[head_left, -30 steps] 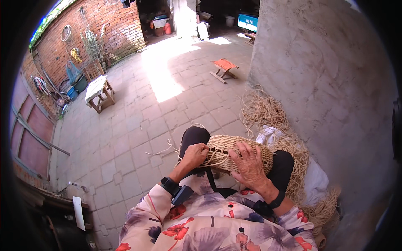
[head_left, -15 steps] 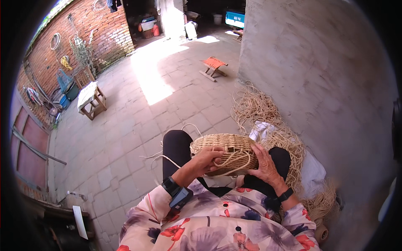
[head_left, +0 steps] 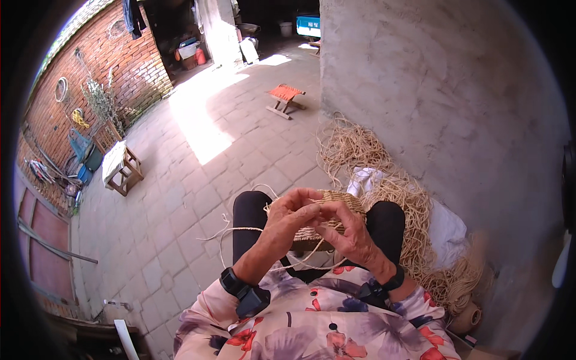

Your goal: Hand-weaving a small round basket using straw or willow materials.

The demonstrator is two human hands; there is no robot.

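A woven straw basket [head_left: 343, 197] rests between my knees, its side partly hidden behind my hands. My left hand [head_left: 287, 223] is raised in front of it, thumb and fingers pinched together. Close by on its right, my right hand [head_left: 355, 239] pinches too, and the fingertips of both hands meet. A pale twisted straw cord [head_left: 307, 261] hangs in a loop below the fingers, and both hands appear to grip it there. What lies right between the fingertips is too small to see. Loose cord ends stick out left of my left hand, over my knee.
A heap of straw cord [head_left: 414, 216] with white cloth [head_left: 447, 234] lies along the grey wall [head_left: 432, 90] at my right. An orange-topped folding stool [head_left: 285, 96] stands ahead, and a wooden stool [head_left: 123, 166] at the left. Below right is a cord spool [head_left: 466, 318].
My right hand has left the basket's right side and come to meet my left hand above its near side. The cord loop now hangs lower, below the hands. The view has shifted slightly right.
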